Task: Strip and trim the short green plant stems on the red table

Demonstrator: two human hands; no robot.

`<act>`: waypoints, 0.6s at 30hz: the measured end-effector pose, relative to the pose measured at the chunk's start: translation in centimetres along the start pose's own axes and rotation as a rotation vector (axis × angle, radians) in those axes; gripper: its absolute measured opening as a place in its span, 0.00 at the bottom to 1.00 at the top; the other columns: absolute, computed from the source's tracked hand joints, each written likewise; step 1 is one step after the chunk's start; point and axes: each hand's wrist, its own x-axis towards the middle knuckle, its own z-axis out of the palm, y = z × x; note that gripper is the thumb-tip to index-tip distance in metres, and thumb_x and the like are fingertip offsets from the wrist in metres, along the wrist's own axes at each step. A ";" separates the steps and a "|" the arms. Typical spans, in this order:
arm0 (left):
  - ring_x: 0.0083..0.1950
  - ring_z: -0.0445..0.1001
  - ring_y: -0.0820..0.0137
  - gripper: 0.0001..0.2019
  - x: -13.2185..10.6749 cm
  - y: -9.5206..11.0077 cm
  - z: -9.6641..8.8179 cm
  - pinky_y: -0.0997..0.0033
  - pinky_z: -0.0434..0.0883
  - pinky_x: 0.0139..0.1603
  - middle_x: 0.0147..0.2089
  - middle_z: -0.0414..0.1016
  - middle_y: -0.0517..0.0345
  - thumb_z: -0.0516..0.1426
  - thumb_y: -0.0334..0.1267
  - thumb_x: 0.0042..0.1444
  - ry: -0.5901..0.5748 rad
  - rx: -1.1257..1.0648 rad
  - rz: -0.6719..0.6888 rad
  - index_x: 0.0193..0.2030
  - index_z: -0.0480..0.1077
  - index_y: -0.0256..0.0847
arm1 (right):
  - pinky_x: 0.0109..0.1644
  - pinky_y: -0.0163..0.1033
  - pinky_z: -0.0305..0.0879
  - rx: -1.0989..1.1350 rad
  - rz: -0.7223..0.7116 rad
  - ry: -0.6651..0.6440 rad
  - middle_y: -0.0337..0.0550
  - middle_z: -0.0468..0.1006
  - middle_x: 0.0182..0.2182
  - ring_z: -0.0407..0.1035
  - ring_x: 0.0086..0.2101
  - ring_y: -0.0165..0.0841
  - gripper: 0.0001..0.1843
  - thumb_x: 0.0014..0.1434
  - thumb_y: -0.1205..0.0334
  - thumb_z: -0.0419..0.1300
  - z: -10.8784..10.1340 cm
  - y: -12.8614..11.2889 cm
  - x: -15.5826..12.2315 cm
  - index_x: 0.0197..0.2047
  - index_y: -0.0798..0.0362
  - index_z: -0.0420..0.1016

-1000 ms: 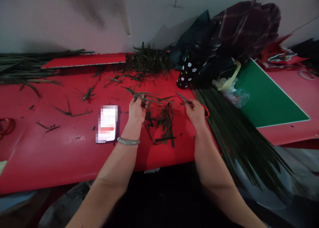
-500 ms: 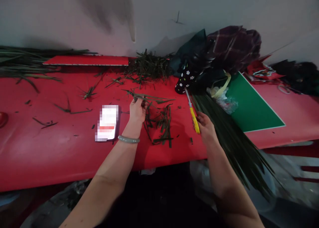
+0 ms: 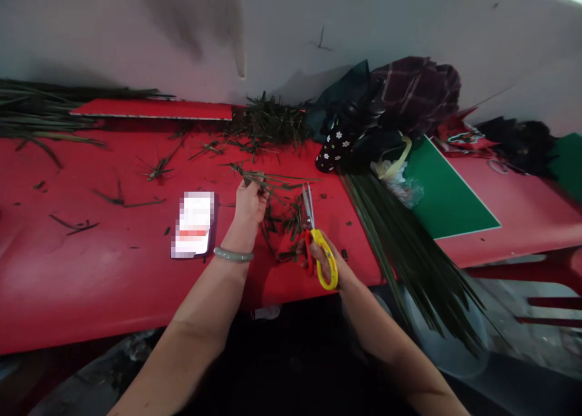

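Note:
Between the fingers of my left hand (image 3: 251, 199) is a piece woven from green leaf strips (image 3: 240, 171), its long loose ends (image 3: 291, 178) trailing to the right. My right hand (image 3: 328, 259) grips a pair of scissors (image 3: 324, 255) with one yellow and one red handle. The blades point away from me and stand slightly apart, just below the tips of the loose ends. Cut leaf scraps (image 3: 293, 219) lie on the red table (image 3: 136, 288) between my hands.
A phone (image 3: 193, 225) lies left of my left hand. Long green leaves (image 3: 400, 246) stretch over the table's front edge at right, by a green board (image 3: 450, 197). Behind are a leaf heap (image 3: 273, 122), a black flowered object (image 3: 335, 146) and a plaid cloth (image 3: 418, 94).
My right hand has brought the scissors leftward, off the long leaves' side, and their blades have opened. My left hand keeps its hold on the woven piece, nearly unmoved. The view shifted slightly.

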 end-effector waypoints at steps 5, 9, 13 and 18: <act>0.18 0.62 0.84 0.09 -0.5 0.2 0.7 0.81 0.58 0.17 0.21 0.65 0.69 0.61 0.31 0.37 0.022 0.020 0.004 0.26 0.63 0.38 | 0.16 0.30 0.58 -0.062 0.034 0.032 0.33 0.65 0.23 0.62 0.19 0.24 0.31 0.41 0.40 0.59 1.1 -0.2 0.5 0.44 0.48 0.59; 0.17 0.61 0.84 0.09 -1.0 0.1 1.2 0.81 0.56 0.16 0.19 0.64 0.69 0.61 0.31 0.37 0.018 0.069 0.018 0.24 0.63 0.38 | 0.14 0.29 0.55 -0.024 0.004 0.042 0.31 0.63 0.21 0.59 0.16 0.23 0.30 0.41 0.38 0.58 1.6 -0.6 0.9 0.41 0.48 0.59; 0.17 0.61 0.84 0.09 -0.9 -0.1 1.0 0.81 0.56 0.16 0.20 0.65 0.69 0.61 0.30 0.36 0.023 0.115 0.034 0.25 0.64 0.38 | 0.13 0.29 0.55 -0.022 -0.014 0.072 0.31 0.64 0.22 0.58 0.16 0.22 0.30 0.40 0.38 0.58 1.8 -0.8 1.2 0.40 0.49 0.59; 0.17 0.62 0.84 0.09 -0.2 -0.2 0.5 0.81 0.58 0.18 0.21 0.66 0.68 0.60 0.31 0.38 0.048 0.054 0.033 0.26 0.63 0.39 | 0.12 0.30 0.51 -0.070 0.011 0.070 0.30 0.63 0.18 0.59 0.15 0.24 0.29 0.41 0.38 0.57 1.8 -0.5 1.0 0.40 0.49 0.59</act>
